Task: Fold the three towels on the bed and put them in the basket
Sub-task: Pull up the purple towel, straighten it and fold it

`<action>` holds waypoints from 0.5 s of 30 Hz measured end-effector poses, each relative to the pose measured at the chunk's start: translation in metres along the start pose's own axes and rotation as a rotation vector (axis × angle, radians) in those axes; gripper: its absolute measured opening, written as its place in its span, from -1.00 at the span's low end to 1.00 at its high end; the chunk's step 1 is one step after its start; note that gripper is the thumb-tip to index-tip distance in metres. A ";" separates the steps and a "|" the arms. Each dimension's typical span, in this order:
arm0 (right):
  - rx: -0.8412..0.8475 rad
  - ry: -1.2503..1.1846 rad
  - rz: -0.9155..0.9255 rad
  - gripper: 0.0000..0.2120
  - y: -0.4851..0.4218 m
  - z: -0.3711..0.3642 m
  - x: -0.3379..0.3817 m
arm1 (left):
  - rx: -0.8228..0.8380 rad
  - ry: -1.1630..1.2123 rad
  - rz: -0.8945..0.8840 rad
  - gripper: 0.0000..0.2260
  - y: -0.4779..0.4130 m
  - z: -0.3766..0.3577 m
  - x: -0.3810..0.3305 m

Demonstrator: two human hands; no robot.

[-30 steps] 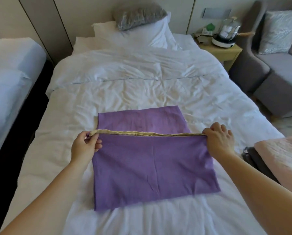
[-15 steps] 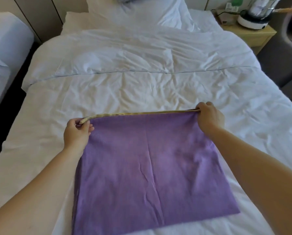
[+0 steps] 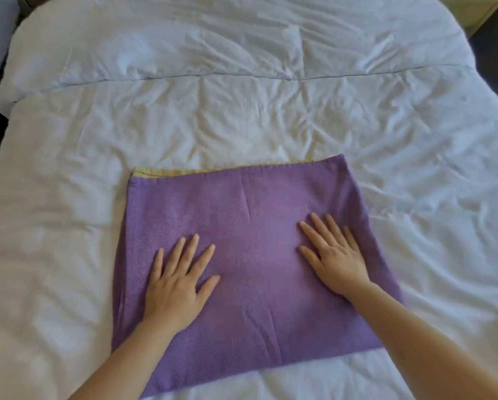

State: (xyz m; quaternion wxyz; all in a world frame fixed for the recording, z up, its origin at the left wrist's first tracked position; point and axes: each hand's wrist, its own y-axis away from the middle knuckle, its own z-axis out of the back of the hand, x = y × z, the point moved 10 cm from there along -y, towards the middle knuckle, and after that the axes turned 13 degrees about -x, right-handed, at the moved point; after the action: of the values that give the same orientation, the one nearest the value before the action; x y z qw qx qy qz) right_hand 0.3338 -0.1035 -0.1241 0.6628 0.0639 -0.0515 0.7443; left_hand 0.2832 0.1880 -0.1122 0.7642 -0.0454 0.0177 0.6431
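The towel [image 3: 256, 284] lies folded on the near middle of the bed [image 3: 242, 111]. Both hands rest flat on it with fingers spread, the left hand [image 3: 175, 284] near its left side and the right hand [image 3: 334, 261] towards its right, neither grasping. A yellow strip [image 3: 184, 172] peeks out along the far edge, wider at the left. I'd guess the layers sit askew, so the next fold may come out crooked. The soft, rumpled bedding could also let the cloth bunch. I see no basket.
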 end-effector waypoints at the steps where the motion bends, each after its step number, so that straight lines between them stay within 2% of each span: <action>1: -0.020 0.016 -0.105 -0.46 0.008 0.002 -0.020 | 0.006 -0.032 0.048 -0.40 0.005 0.001 0.011; 3: -0.063 0.032 -0.274 -0.48 0.024 0.011 -0.051 | -0.029 -0.054 0.166 -0.39 0.013 0.013 0.030; 5: -0.098 -0.020 -0.357 -0.49 0.043 0.021 -0.062 | -0.109 -0.010 0.307 -0.43 0.032 0.032 0.042; 7: -0.185 -0.137 -0.447 -0.48 0.069 0.034 -0.068 | -0.244 0.085 0.458 -0.48 0.063 0.052 0.050; 9: -0.272 -0.280 -0.613 -0.46 0.103 0.041 -0.084 | -0.327 0.219 0.627 -0.50 0.103 0.061 0.059; 12: -0.363 -0.455 -0.840 -0.53 0.155 0.041 -0.106 | -0.310 0.410 0.875 -0.55 0.160 0.052 0.071; 15: -0.350 -0.533 -0.964 -0.64 0.185 0.031 -0.117 | -0.332 0.503 1.035 -0.60 0.198 0.045 0.075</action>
State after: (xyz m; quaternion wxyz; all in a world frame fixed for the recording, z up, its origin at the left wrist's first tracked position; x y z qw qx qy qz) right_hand 0.1638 -0.2446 -0.1112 0.8918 0.1546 -0.3042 0.2970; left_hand 0.0994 0.2992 -0.0832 0.3067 -0.3007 0.1171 0.8954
